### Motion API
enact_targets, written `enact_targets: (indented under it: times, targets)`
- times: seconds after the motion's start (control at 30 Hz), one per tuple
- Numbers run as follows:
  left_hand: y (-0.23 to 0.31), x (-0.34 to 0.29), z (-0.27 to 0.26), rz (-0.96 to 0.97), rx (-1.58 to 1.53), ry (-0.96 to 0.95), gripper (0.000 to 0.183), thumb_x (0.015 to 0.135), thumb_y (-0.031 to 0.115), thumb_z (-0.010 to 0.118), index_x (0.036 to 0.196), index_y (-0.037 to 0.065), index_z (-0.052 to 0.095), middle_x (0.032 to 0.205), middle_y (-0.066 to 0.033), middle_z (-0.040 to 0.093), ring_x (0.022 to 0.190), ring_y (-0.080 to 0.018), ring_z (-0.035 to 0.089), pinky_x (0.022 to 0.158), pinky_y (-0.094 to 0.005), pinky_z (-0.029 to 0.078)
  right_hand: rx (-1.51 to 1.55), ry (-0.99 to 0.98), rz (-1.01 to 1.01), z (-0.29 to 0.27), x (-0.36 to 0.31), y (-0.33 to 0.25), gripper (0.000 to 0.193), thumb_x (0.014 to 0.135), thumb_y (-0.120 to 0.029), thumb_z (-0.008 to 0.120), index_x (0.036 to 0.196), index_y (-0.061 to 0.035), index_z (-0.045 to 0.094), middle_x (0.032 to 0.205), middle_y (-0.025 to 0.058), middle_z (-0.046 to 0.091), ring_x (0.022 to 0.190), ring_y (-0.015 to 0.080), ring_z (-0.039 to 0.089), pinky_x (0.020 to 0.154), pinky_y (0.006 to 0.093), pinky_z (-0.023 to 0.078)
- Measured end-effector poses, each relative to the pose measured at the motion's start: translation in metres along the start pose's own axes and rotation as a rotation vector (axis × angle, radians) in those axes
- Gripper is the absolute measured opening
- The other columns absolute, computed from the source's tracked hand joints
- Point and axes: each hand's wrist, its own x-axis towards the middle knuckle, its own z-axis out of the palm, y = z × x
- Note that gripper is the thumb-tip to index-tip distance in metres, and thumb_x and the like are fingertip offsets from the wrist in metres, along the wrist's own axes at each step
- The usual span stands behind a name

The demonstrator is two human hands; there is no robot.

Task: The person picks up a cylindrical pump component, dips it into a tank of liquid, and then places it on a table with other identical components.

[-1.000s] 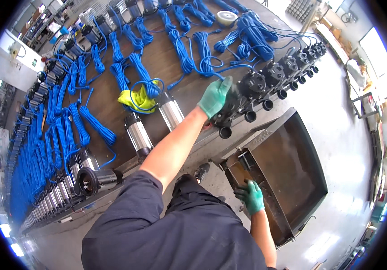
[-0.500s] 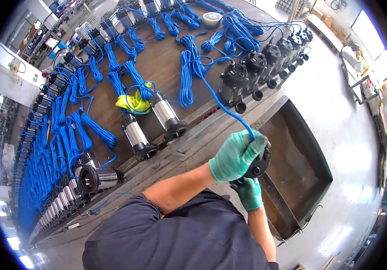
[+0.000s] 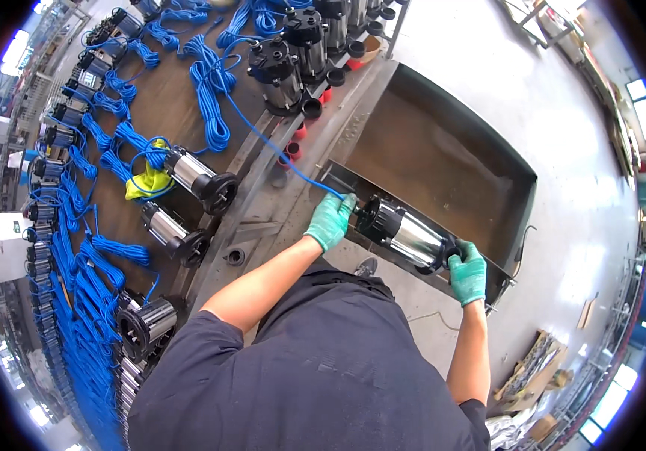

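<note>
A submersible pump [image 3: 415, 237], silver in the body with black ends, lies tilted across the near side of a water tank [image 3: 523, 214]. My left hand [image 3: 329, 222], in a green glove, is closed round the blue cable [image 3: 293, 171] close to the pump's top end. At the other end, my gloved right hand [image 3: 467, 275] grips the black base. The cable runs up to a coiled blue bundle [image 3: 210, 94] on the bench. Whether the pump also rests on the tank's ledge cannot be told.
Several upright pumps [image 3: 276, 75] line the bench edge beside the tank. Two pumps [image 3: 201, 179] lie near a yellow cloth [image 3: 149, 180]. More pumps and blue coils crowd the left side. Red caps [image 3: 294, 150] sit on the metal rail. Cardboard [image 3: 537, 368] lies on the right floor.
The pump, seen end-on before, now lies lengthwise between my hands. My right hand has moved right at its base, my left hand left along with the cable. The view has shifted.
</note>
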Motion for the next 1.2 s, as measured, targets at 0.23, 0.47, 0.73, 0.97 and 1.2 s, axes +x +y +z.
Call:
enact_targets:
  times: [0.23,0.47,0.73,0.97,1.2]
  targets:
    - [-0.009,0.015,-0.006,-0.07,0.48,-0.467,0.053,0.102,0.048,0.048,0.102,0.001,0.072,0.087,-0.0234,0.07,0.082,-0.0407,0.069,0.074,-0.0477,0.053,-0.451,0.032,-0.055,-0.003,0.011,-0.002,0.03,0.082,-0.02,0.065,0.109,-0.007,0.068,0.088,0.0224,0.071,0.084,0.0411,0.069,0.076,0.0472,0.053]
    - [0.043,0.109,-0.208,0.179,0.749,0.194,0.037,0.092,0.038,0.061,0.095,0.001,0.07,0.094,-0.0238,0.07,0.09,-0.0389,0.069,0.08,-0.0479,0.053,-0.485,0.129,-0.012,0.013,0.002,0.005,0.024,0.09,-0.02,0.058,0.112,-0.0106,0.065,0.094,0.0213,0.072,0.089,0.0414,0.069,0.079,0.0484,0.053]
    - [-0.018,0.181,-0.321,-0.61,0.913,0.074,0.108,0.083,0.056,0.071,0.16,0.007,0.014,0.151,-0.0254,0.044,0.138,-0.0379,0.047,0.113,-0.0438,0.04,-0.427,0.189,0.01,0.021,0.002,0.007,0.024,0.09,-0.015,0.06,0.113,-0.011,0.065,0.096,0.0207,0.072,0.089,0.0404,0.069,0.08,0.0477,0.053]
    - [-0.027,0.19,-0.346,-0.324,0.392,0.326,0.061,0.08,0.02,0.068,0.136,0.001,0.053,0.104,-0.0135,0.07,0.09,-0.0217,0.065,0.082,-0.0361,0.053,-0.397,0.208,-0.002,0.022,0.002,0.014,0.023,0.09,-0.014,0.059,0.112,-0.0095,0.066,0.098,0.0217,0.072,0.089,0.0403,0.069,0.081,0.0467,0.053]
    - [0.173,0.096,-0.452,0.038,0.999,0.549,0.039,0.078,0.03,0.07,0.106,0.004,0.073,0.105,-0.0227,0.072,0.1,-0.0343,0.07,0.091,-0.04,0.054,-0.363,0.222,0.009,0.024,0.0,0.005,0.021,0.091,-0.014,0.059,0.11,-0.009,0.066,0.096,0.0214,0.072,0.089,0.0396,0.069,0.08,0.0463,0.053]
